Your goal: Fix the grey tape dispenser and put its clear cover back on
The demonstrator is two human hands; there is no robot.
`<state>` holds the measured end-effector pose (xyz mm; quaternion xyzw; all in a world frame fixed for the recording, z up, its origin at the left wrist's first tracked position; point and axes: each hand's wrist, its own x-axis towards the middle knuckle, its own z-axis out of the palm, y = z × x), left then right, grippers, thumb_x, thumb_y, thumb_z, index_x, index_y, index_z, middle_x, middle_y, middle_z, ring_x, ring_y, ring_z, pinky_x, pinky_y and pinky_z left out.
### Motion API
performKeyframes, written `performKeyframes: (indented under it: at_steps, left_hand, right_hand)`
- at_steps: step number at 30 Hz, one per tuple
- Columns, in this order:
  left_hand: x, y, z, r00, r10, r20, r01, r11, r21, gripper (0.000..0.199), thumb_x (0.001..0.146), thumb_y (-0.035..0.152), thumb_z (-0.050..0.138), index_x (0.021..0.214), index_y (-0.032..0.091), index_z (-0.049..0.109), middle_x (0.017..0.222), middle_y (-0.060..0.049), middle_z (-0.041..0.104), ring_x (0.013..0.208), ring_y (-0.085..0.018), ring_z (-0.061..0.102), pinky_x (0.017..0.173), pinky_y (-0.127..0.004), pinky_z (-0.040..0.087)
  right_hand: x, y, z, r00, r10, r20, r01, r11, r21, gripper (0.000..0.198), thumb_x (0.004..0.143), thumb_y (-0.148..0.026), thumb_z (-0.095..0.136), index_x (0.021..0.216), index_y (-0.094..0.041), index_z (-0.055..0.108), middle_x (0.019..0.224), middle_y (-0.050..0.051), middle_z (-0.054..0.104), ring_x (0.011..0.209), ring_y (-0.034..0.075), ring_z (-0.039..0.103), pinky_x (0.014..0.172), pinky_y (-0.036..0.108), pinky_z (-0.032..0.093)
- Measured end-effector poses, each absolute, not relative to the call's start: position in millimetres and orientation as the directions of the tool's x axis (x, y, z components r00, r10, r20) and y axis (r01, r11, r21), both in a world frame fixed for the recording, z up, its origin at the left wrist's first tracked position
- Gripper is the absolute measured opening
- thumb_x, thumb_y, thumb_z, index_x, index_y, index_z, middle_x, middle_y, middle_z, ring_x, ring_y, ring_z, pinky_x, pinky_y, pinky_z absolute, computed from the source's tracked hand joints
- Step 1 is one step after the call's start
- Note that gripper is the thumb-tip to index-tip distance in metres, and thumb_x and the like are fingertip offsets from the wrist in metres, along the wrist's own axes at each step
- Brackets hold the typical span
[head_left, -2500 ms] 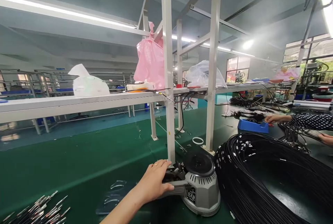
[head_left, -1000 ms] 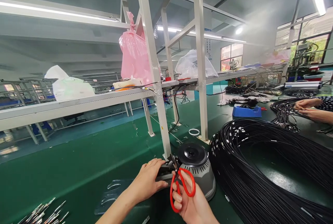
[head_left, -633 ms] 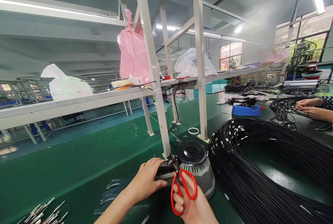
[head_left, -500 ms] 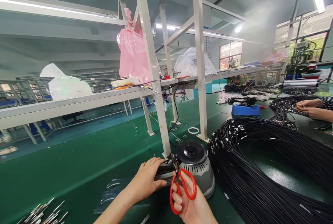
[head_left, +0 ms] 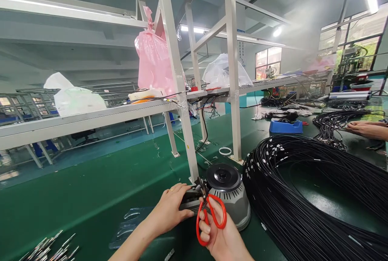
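Observation:
My right hand grips red-handled scissors, its fingers around the loops. The dark scissor blades point away from me, at the front end of a grey machine with a round black top. Across the machine's low front arm lies my left hand, with the fingers over the far side and the thumb on the near side. What lies between the blades is too small to make out.
A big coil of black cables lies right of the machine. Metal-tipped pieces and a clear plastic bag are at left. White posts stand behind. A blue tape dispenser and a co-worker's hands are farther right.
The scissors and my right hand have shifted slightly left. My left hand stays on the machine's arm. The co-worker's hands have moved a little at the far right.

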<state>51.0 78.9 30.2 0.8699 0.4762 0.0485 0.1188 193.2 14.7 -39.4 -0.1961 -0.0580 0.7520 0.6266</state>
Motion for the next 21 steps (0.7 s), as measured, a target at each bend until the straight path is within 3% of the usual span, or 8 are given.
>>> performKeyframes:
  at_steps: [7, 21]
  left_hand:
    - [50.3, 80.3, 29.2, 0.54, 0.841, -0.032, 0.817, -0.515, 0.259, 0.066, 0.076, 0.03, 0.06, 0.138, 0.018, 0.043, 0.149, -0.01, 0.039, 0.141, -0.026, 0.03, 0.116, -0.046, 0.027]
    - [50.0, 80.0, 25.9, 0.554, 0.831, -0.046, 0.81, -0.525, 0.262, 0.062, 0.077, 0.032, 0.06, 0.135, 0.018, 0.045, 0.149, -0.012, 0.039, 0.141, -0.027, 0.029, 0.116, -0.048, 0.025]
  right_hand:
    - [183.0, 14.0, -41.5, -0.004, 0.983, -0.184, -0.876, -0.092, -0.474, 0.041, 0.075, -0.05, 0.068, 0.1, -0.019, 0.065, 0.061, -0.004, 0.059, 0.04, 0.006, 0.041, 0.041, 0.021, 0.031]
    - [195.7, 19.5, -46.3, 0.042, 0.993, -0.111, -0.869, -0.019, -0.494, 0.054, 0.061, -0.052, 0.08, 0.105, -0.024, 0.066, 0.063, -0.005, 0.059, 0.043, 0.005, 0.041, 0.042, 0.021, 0.031]
